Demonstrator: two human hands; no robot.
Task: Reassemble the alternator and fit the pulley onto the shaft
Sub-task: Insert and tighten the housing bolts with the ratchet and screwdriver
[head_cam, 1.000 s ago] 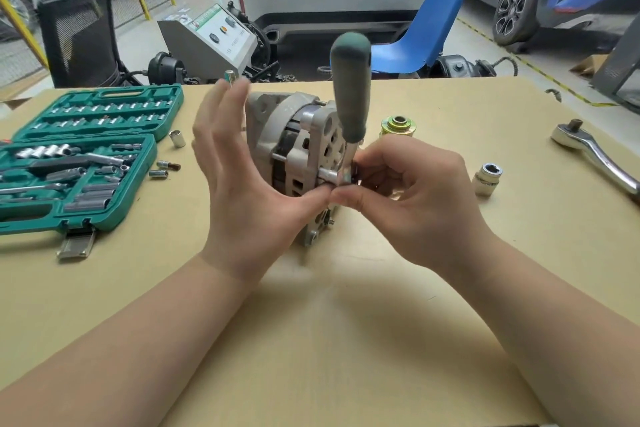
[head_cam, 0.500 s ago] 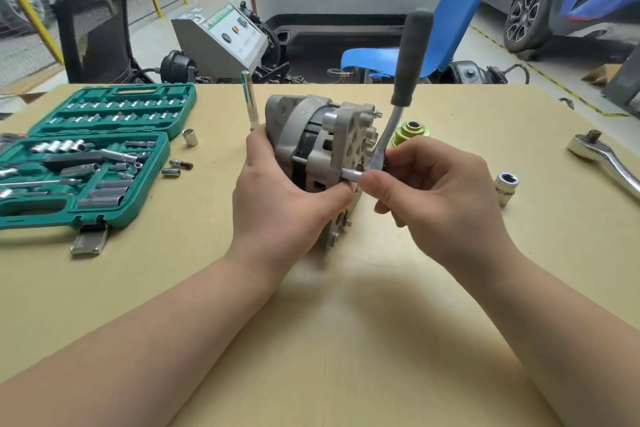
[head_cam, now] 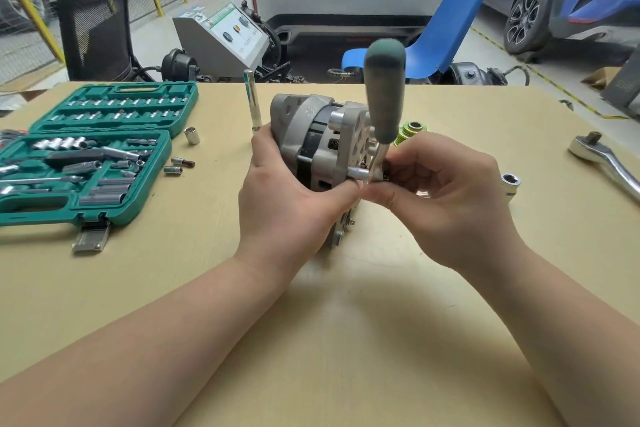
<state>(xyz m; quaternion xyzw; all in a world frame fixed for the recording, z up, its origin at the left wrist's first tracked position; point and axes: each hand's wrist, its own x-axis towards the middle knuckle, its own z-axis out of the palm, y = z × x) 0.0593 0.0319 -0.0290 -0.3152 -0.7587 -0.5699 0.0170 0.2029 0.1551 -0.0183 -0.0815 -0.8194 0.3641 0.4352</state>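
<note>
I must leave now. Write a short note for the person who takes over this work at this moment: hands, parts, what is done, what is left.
Left hand grips the alternator, which stands on the table.
Right hand pinches the head of the small ratchet, whose socket sits on a housing bolt.
Pulley lies on the table behind the alternator, not fitted.
Done: housing halves joined.
Left: finish the bolts, then fit the pulley.

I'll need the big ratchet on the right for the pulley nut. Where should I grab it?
Grip the ratchet by its long smooth handle, coming from above with the right hand. It lies flat on the table, square drive up, handle toward the right edge.
</note>
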